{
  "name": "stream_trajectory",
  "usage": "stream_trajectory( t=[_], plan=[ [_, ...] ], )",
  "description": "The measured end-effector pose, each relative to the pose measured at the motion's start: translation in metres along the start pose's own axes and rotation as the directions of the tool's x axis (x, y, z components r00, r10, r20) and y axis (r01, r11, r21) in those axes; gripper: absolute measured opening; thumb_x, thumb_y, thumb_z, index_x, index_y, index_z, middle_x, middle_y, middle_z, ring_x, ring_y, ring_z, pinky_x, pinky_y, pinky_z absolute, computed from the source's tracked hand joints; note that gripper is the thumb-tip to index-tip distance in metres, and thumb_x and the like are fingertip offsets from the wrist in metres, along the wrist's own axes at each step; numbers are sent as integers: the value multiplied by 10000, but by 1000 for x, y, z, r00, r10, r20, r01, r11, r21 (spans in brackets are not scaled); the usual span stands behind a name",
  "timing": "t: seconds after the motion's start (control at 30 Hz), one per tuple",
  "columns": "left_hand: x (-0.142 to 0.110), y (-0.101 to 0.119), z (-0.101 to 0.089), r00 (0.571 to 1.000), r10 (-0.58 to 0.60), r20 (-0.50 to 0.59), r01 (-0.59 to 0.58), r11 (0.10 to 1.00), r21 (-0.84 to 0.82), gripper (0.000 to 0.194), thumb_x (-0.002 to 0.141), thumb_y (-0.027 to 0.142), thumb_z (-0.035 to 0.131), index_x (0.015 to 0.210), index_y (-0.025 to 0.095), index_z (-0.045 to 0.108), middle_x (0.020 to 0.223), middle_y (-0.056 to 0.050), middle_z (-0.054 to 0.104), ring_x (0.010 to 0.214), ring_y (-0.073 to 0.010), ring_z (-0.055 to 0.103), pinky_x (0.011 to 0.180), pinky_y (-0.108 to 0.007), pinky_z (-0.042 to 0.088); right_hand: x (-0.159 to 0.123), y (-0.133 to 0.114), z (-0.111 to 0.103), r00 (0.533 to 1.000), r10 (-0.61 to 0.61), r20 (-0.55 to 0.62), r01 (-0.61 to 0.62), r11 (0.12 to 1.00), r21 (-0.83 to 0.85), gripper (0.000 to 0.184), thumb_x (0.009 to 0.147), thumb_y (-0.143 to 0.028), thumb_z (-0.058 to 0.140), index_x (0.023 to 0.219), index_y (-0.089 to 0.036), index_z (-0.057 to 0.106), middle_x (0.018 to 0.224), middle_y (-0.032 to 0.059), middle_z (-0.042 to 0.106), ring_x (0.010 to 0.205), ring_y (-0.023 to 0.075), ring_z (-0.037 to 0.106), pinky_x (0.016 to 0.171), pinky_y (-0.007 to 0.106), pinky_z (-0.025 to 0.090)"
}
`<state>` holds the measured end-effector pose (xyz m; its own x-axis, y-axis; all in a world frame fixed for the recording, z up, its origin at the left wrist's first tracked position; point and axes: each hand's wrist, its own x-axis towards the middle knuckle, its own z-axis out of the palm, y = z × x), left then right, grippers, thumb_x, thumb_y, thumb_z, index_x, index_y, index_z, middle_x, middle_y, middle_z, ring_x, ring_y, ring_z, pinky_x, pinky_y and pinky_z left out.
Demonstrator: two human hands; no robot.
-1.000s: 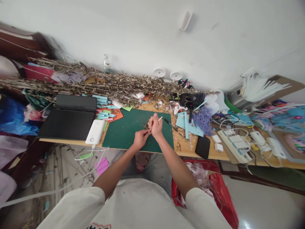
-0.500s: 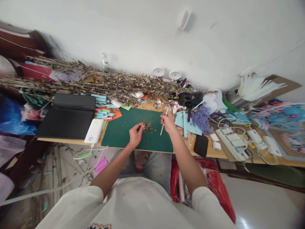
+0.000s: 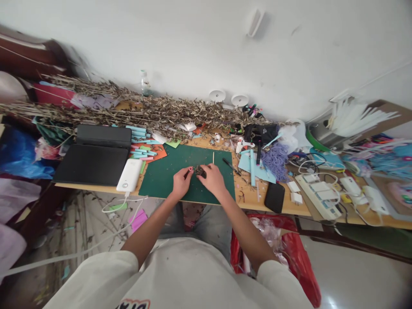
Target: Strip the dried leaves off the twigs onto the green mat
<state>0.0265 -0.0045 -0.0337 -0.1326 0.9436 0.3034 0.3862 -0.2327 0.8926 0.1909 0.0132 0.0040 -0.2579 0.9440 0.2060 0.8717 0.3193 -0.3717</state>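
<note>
My left hand is closed in a pinch on a small pink paper tube, its round open end facing up. Just to its right, my right hand curls its thumb and fingers round a little heap of crumbled dried leaves on the green cutting mat. A thin wooden stick pokes up beyond the right hand's knuckles; its lower part is hidden by the hand, so whether it is gripped or only lies there is unclear.
Dried stalks line the wall side. A black tablet case and a white power bank lie to the left. On the right are a black pen, a glue gun, purple yarn, a phone and a power strip.
My right hand has come down and left from holding the stick upright, and its fingers have closed at the leaf heap. My left hand keeps the pink tube in nearly the same spot.
</note>
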Motion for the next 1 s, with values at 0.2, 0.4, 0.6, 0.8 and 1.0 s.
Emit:
stream_trajectory(
  t=[0.2,0.4,0.6,0.8,1.0],
  plan=[
    [1,11,7,997,64,37,-64,998,-2,223,888,299,548,1000,177,697,974,-84,719,870,-190,667,808,-316,520,5,3,15,997,28,66,-31,998,54,248,890,-164,451,932,-189,695,902,98,616,821,198,590,769,304,462],
    [3,14,18,991,104,85,-107,994,30,197,888,272,551,977,182,702,963,-83,721,884,-192,670,810,-312,519,3,23,-1,979,152,-134,-74,884,461,185,818,-217,522,883,-186,692,888,66,662,774,178,622,722,288,502],
    [1,15,25,991,81,111,-84,996,24,209,896,278,539,992,184,699,962,-78,723,865,-188,671,791,-304,517,3,25,5,911,403,-86,-210,634,745,204,754,-327,592,846,-172,688,867,71,700,801,196,647,760,325,524],
    [-1,11,26,990,63,127,-66,998,18,216,896,287,539,992,184,702,962,-82,722,863,-196,668,788,-318,512,2,12,4,864,502,24,-247,382,890,236,702,-342,646,852,-161,672,768,42,689,693,167,636,677,300,530],
    [-1,11,26,984,79,159,-78,997,-8,209,891,265,545,1013,191,699,970,-74,719,866,-187,660,796,-309,503,-2,-10,4,894,445,-46,-182,456,871,210,749,-348,625,858,-172,655,837,57,694,782,176,653,744,301,538]
  ],
)
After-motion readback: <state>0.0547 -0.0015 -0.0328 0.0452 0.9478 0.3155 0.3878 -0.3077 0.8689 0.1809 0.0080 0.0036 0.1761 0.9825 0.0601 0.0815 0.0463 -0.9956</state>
